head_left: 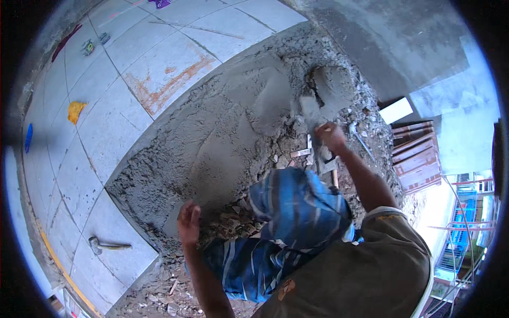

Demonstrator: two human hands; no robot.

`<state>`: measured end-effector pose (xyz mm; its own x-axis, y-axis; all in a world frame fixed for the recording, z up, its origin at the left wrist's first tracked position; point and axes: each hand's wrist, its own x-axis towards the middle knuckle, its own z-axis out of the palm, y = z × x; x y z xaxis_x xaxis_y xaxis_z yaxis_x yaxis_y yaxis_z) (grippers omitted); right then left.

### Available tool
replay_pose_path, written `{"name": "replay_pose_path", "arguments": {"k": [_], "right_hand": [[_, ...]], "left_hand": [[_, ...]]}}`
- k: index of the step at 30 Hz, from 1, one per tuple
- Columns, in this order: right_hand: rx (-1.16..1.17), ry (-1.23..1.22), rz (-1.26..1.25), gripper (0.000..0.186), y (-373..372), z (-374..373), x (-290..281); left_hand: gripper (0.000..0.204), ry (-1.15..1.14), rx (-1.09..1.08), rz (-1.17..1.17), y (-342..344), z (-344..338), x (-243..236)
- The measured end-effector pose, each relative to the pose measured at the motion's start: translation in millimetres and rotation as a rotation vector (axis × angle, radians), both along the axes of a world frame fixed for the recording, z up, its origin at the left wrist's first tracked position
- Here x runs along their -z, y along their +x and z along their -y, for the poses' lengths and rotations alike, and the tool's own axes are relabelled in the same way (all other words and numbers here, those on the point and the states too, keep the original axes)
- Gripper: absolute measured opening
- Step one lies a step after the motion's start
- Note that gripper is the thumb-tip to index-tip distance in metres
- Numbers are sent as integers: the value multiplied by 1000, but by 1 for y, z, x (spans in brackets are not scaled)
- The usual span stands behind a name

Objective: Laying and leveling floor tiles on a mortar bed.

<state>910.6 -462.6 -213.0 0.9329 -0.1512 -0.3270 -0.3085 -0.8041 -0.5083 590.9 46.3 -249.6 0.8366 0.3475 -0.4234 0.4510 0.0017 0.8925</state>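
Wet grey mortar [222, 143] spreads in front of me, smoothed in places and rough in others. My right hand [330, 137] is closed at the near end of a mortar-covered trowel [309, 107], whose flat blade points away beside a hollow in the mortar. Low over the near left part of the bed is my left hand [189, 220], its fingers curled. Whether it holds anything is hidden from this view. Close to my right hand lie a small metal angle piece [301, 152] and a thin metal tool [362, 140] on the rubble.
Laid pale floor tiles [114, 124] border the mortar on the left, with a hammer [108, 245], a yellow crumpled piece [76, 112] and a blue object [28, 138] on them. Stacked brown tiles [417, 159] and a white offcut [396, 111] are at the right by the wall.
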Motion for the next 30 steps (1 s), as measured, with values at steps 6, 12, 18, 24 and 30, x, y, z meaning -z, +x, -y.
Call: {"name": "replay_pose_path", "arguments": {"k": [6, 12, 18, 24, 30], "right_hand": [[256, 390, 53, 33, 25, 65, -89], [338, 462, 132, 36, 93, 90, -72], [427, 212, 776, 34, 211, 5, 84], [362, 285, 320, 45, 347, -2, 97], [210, 172, 76, 49, 446, 10, 118]], "left_hand": [[35, 80, 8, 85, 36, 16, 19], [39, 357, 95, 35, 63, 17, 26], [38, 439, 114, -116, 79, 52, -2], [47, 503, 116, -283, 102, 79, -24], [54, 569, 4, -343, 122, 104, -48]]}}
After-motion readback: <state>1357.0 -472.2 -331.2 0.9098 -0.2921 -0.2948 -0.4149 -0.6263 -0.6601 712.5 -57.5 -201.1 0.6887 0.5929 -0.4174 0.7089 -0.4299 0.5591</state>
